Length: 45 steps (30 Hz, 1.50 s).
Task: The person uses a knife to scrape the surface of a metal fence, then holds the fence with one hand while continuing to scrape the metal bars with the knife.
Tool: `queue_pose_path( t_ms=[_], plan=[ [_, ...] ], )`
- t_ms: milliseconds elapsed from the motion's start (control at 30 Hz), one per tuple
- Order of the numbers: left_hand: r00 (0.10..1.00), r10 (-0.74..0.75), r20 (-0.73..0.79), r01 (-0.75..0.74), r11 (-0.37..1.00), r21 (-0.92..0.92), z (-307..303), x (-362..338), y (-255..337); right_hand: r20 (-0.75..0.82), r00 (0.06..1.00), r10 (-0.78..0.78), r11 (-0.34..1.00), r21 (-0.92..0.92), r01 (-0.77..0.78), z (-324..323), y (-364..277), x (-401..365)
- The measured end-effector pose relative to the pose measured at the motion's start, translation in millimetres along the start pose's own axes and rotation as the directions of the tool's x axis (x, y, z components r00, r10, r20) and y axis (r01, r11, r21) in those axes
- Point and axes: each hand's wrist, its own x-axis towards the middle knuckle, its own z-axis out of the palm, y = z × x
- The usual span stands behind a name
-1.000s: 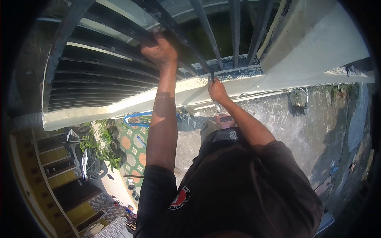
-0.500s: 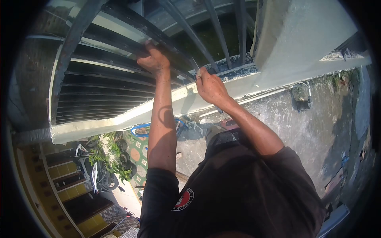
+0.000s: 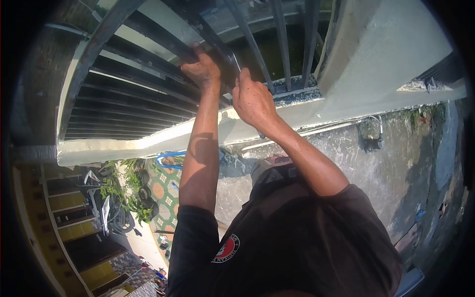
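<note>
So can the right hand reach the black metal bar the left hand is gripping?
Probably yes: the right hand sits just beside the left hand on the black metal bar, nothing between, though it holds a thin tool.

A pale ledge [image 3: 123, 148] runs across, and dark bars [image 3: 281, 39] stand on its speckled top. Below the ledge, the grey ground [image 3: 356, 163] carries a blue hose [image 3: 166, 157], plants [image 3: 123, 193] and a motorbike [image 3: 106, 213].
</note>
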Motion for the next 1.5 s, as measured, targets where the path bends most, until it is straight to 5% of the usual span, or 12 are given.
queue_pose_path(
  t_ms=[333,567,633,767,933,1067,1133,1200,1267,1333,1367,1500],
  plan=[
    [0.999,-0.004,-0.033,0.002,0.999,-0.047,-3,-1,12,-0.015,0.996,0.091,0.996,-0.01,-0.092,11,4,2],
    [1.0,0.003,0.002,-0.003,0.998,-0.061,-7,-1,8,-0.1,0.995,0.001,0.998,-0.055,-0.007,15,-7,0],
    [0.998,0.051,-0.021,-0.052,0.996,-0.067,-7,1,8,-0.08,0.985,0.155,0.984,-0.075,-0.161,38,32,1],
    [0.999,0.045,0.025,-0.044,0.997,-0.066,-9,3,8,-0.031,0.978,0.207,0.968,-0.138,-0.209,43,39,-2],
    [0.996,0.031,0.078,-0.031,1.0,-0.001,-15,6,6,-0.124,0.976,0.181,0.981,-0.047,-0.188,20,-28,4],
    [0.993,0.002,0.117,0.016,0.988,-0.155,-16,5,4,-0.129,0.935,0.33,0.937,-0.08,-0.341,70,47,4],
    [0.995,0.074,0.064,-0.058,0.973,-0.223,-14,5,2,-0.178,0.951,0.254,0.95,-0.139,-0.28,76,56,-1],
    [0.971,-0.109,0.214,0.14,0.981,-0.136,-17,7,-5,-0.121,0.947,0.299,0.939,-0.137,-0.314,68,53,3],
    [0.97,-0.084,0.229,0.115,0.986,-0.123,-25,11,3,-0.139,0.952,0.273,0.949,-0.121,-0.29,47,4,3],
    [0.909,-0.232,0.347,0.245,0.97,0.008,-30,12,13,-0.178,0.956,0.233,0.96,-0.117,-0.256,43,-14,-1],
    [0.945,-0.083,0.316,0.122,0.987,-0.107,-27,12,4,-0.203,0.953,0.223,0.964,-0.1,-0.247,44,-17,0],
    [0.935,-0.112,0.337,0.215,0.934,-0.285,-21,13,-30,-0.18,0.934,0.31,0.935,-0.12,-0.333,86,58,-1]
  ],
)
